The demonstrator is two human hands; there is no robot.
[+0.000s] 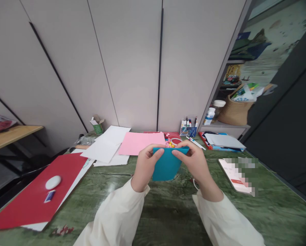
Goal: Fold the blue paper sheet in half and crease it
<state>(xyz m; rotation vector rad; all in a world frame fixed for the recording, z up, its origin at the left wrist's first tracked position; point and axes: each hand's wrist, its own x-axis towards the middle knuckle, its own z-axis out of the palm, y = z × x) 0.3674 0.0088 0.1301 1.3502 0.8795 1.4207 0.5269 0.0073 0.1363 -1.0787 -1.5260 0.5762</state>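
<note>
left hand (145,164): grip pinched on blue paper (166,165) | right hand (196,163): grip pinched, likewise

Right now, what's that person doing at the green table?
A person is holding up a blue sheet over the green table. The left hand pinches its top edge on one side, and the right hand pinches it on the other. Beyond the hands lie a pink sheet and some white sheets. Off to the left, a white oval thing sits on a red sheet. A phone lies to the right.
</note>
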